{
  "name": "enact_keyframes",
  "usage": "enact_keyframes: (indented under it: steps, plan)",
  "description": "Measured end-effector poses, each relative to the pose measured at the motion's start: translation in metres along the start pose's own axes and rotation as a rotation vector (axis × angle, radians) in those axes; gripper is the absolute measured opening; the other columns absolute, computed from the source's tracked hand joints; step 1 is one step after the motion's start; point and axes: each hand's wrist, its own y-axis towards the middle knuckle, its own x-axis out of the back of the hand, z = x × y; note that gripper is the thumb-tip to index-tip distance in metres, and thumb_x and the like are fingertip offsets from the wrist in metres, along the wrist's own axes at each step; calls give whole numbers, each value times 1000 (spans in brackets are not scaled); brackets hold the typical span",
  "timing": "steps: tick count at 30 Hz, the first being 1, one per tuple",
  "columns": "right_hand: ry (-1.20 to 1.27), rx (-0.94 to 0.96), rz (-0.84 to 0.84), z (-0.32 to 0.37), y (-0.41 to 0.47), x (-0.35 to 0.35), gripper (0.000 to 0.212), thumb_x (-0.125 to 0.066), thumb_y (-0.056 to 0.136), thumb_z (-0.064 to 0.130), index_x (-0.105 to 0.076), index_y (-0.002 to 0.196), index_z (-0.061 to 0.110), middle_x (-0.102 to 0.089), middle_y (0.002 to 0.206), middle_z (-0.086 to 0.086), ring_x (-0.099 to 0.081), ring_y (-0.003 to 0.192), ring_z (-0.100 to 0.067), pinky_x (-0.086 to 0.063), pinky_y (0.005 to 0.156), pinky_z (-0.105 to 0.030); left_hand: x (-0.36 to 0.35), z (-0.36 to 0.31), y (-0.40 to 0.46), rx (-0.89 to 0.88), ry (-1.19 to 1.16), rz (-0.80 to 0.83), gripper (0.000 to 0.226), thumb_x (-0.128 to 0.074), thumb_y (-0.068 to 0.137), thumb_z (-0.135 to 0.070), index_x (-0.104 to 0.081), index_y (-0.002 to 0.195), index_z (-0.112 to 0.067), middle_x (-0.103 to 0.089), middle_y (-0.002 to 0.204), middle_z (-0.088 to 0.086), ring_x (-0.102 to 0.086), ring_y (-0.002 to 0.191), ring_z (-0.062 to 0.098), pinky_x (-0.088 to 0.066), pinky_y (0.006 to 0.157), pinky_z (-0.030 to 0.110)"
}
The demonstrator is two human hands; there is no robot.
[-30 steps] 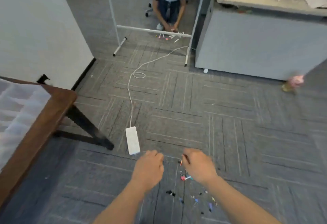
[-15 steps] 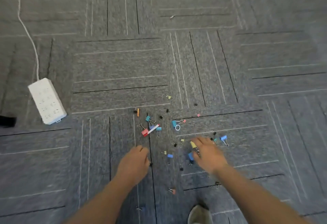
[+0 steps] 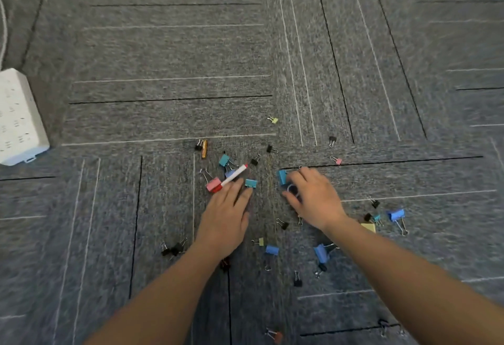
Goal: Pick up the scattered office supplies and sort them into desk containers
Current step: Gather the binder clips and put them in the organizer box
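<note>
No text, label or number is legible.

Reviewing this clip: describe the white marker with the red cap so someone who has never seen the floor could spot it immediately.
On the grey carpet tiles, find the cluster of small binder clips ahead of the person's two hands. Just beyond the left hand lies the white marker with a red cap, slanted, its capped end beside a pink binder clip. It is the only long, pen-shaped white item among the clips.

even, soft overhead light, barely any shadows on the carpet (image 3: 169, 115), slight motion blur, wide-angle bending at edges
</note>
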Motion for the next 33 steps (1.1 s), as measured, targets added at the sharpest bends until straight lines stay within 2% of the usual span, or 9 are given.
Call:
enact_keyframes:
  steps: [4,7,9,13,16,19,23,27,33]
  plan:
    - [-39,-213,-118,0,-3,7,22,-52,93,28,-54,112,17,-52,105,-2,-50,96,-23,-41,86,-37,13,7,9,56,45,-104,39,-52,90,-27,-53,125,-12,-49,132,10,-44,124,29,-39,102,42]
    - [-47,-166,-79,12,-5,10,38,-49,94,31,-50,129,16,-50,126,-7,-46,117,-26,-37,102,-41,15,9,12,68,64,-40,51,-45,93,-36,-40,138,-12,-36,146,13,-30,136,30,-29,112,43]
    - [3,-93,51,27,4,4,54,-41,98,39,-29,147,19,-27,154,-8,-21,143,-31,-23,116,-46,12,9,22,42,96,23,63,-37,96,-45,-20,149,-16,-13,158,11,-8,145,28,-14,118,44]
    - [11,-42,221,46,12,-12,62,-22,101,48,-4,155,21,9,162,-2,17,147,-24,-5,121,-44,6,6,32,9,77,98,64,-26,99,-46,-3,151,-17,8,159,3,12,145,20,-5,119,41]
    - [106,157,208,48,-22,-15,60,-16,99,45,-17,153,19,-7,162,1,1,149,-19,-19,119,-46,2,10,-6,-75,51,65,59,-25,97,-44,-30,146,-11,-19,157,6,-15,145,25,-22,116,43]
    - [198,91,70,41,-2,-11,58,-25,100,43,-24,152,18,-10,161,3,-3,149,-17,-18,120,-45,-2,24,-31,-77,-1,9,54,-33,93,-45,-48,133,-11,-42,145,10,-39,133,28,-34,109,45]
    - [111,-30,155,46,61,-6,64,-25,101,49,-5,155,20,9,162,3,12,147,-14,-2,120,-37,-4,40,-26,-8,36,-20,63,-30,94,-52,-33,145,-15,-25,155,8,-18,144,25,-20,116,45]
    - [75,53,206,47,6,-20,64,-21,101,48,1,154,20,9,161,5,13,147,-11,-5,122,-39,-11,48,-58,35,12,54,69,-21,94,-58,-22,150,-18,-7,159,4,-1,147,20,-9,117,42]
    - [119,104,101,31,-78,-32,62,-23,101,48,-6,155,23,-2,163,4,4,148,-10,-8,121,-40,-26,48,-111,8,93,68,84,-33,83,-73,-24,149,-23,-12,159,3,-8,146,24,-5,114,58]
